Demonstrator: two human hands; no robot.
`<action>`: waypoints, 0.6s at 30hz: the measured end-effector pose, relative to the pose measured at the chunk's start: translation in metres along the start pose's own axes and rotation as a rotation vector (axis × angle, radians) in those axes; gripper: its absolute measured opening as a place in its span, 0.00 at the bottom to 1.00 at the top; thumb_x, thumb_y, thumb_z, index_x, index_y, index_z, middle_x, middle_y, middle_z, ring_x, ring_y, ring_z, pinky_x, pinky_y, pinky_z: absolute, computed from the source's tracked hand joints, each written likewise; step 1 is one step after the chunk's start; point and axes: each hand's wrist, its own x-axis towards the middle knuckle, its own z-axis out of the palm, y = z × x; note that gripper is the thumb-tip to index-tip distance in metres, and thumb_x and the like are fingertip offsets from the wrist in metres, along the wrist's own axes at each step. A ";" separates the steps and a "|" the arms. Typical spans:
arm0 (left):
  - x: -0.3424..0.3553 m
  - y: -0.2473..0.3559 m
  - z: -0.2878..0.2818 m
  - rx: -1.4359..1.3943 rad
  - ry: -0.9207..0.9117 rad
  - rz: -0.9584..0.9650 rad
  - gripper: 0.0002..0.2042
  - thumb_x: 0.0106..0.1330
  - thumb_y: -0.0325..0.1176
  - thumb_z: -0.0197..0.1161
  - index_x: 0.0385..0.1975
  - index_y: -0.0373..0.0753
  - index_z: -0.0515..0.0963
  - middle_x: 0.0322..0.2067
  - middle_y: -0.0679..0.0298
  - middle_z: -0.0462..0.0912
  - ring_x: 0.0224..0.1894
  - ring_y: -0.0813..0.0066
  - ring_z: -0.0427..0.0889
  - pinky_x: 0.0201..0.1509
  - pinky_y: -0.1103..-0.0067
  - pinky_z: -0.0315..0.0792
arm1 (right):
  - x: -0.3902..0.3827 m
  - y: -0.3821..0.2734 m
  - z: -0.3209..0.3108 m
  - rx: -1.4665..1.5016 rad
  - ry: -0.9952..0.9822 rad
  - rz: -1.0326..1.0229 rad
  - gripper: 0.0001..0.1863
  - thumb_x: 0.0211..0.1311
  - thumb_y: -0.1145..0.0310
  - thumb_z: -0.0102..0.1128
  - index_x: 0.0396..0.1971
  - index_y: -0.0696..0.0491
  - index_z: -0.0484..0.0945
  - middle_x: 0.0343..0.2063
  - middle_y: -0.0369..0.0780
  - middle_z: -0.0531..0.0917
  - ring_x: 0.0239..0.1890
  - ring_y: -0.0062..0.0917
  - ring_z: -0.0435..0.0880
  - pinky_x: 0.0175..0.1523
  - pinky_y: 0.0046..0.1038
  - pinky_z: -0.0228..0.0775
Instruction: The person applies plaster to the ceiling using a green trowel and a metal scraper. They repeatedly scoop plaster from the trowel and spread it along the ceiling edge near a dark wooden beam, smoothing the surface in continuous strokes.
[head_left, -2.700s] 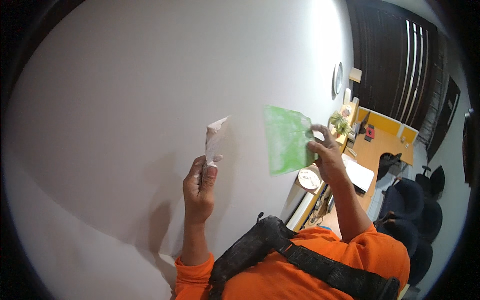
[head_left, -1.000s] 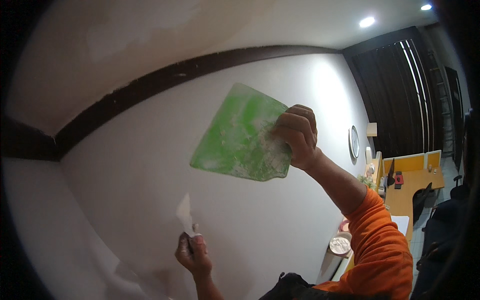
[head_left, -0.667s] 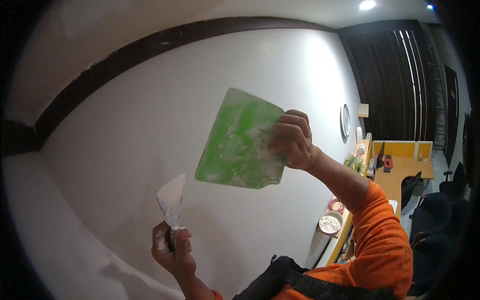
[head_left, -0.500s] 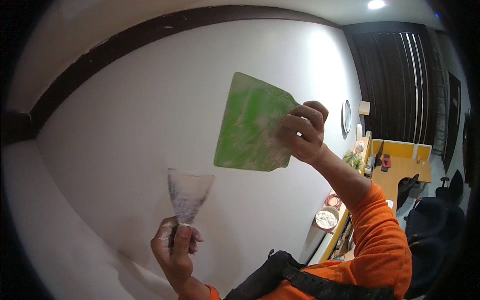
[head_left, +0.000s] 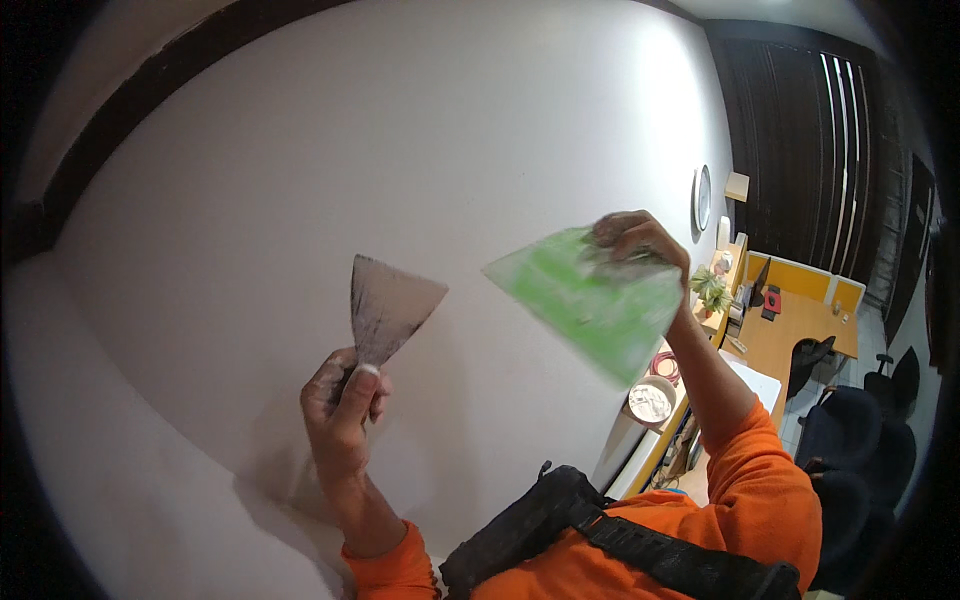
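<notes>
Upright in my left hand (head_left: 340,410) is a putty knife (head_left: 393,303), its wide, smeared metal blade pointing up and the thumb pressed near the blade's base. My right hand (head_left: 643,248) grips a flat green plastic spreader (head_left: 590,305) by its upper edge. Whitish residue streaks the spreader, which is tilted and blurred by motion. The two tools are apart, with a gap between the blade and the spreader's left corner. Behind both stands a white wall (head_left: 500,120); whether either tool touches it I cannot tell.
Right of the wall, a bowl of white paste (head_left: 651,400) sits on a ledge beside a coiled reddish cable (head_left: 664,367). Farther off are a potted plant (head_left: 710,288), a wooden desk (head_left: 790,320), dark chairs (head_left: 840,425) and a wall clock (head_left: 702,198).
The spreader has come down to the right and turned, its broad edge now facing down. My left hand has raised the putty knife slightly. The view has shifted a little.
</notes>
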 end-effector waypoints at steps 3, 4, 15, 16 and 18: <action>0.004 -0.018 0.011 -0.098 0.014 -0.036 0.14 0.67 0.45 0.63 0.33 0.38 0.77 0.18 0.71 0.73 0.17 0.85 0.67 0.18 0.84 0.59 | -0.017 0.002 -0.009 0.469 0.077 0.261 0.12 0.59 0.71 0.64 0.42 0.57 0.76 0.40 0.43 0.82 0.42 0.28 0.83 0.47 0.28 0.77; 0.003 -0.023 0.011 -0.079 0.015 -0.025 0.13 0.68 0.42 0.62 0.35 0.37 0.77 0.19 0.70 0.75 0.15 0.85 0.66 0.17 0.84 0.57 | -0.019 0.004 -0.008 0.698 0.015 0.374 0.15 0.55 0.68 0.70 0.38 0.54 0.74 0.39 0.41 0.80 0.45 0.28 0.80 0.48 0.31 0.78; -0.011 0.005 0.087 -0.167 -0.549 -0.619 0.21 0.72 0.47 0.58 0.34 0.30 0.79 0.14 0.69 0.70 0.13 0.86 0.62 0.14 0.85 0.55 | -0.035 0.031 0.026 1.788 -0.255 0.477 0.13 0.65 0.51 0.51 0.30 0.44 0.68 0.24 0.31 0.65 0.31 0.27 0.65 0.44 0.30 0.61; -0.014 0.011 0.091 -0.198 -0.595 -0.563 0.19 0.73 0.45 0.58 0.34 0.31 0.79 0.13 0.70 0.69 0.13 0.87 0.60 0.15 0.85 0.55 | -0.044 0.028 0.028 1.766 -0.167 0.492 0.13 0.65 0.51 0.51 0.30 0.44 0.68 0.24 0.31 0.65 0.30 0.27 0.65 0.44 0.31 0.61; -0.019 0.002 0.096 -0.280 -0.601 -0.527 0.19 0.73 0.45 0.57 0.34 0.32 0.79 0.13 0.70 0.69 0.13 0.87 0.60 0.15 0.85 0.55 | -0.045 0.022 0.028 1.735 -0.117 0.543 0.12 0.66 0.53 0.49 0.28 0.44 0.67 0.23 0.32 0.65 0.30 0.27 0.65 0.43 0.32 0.61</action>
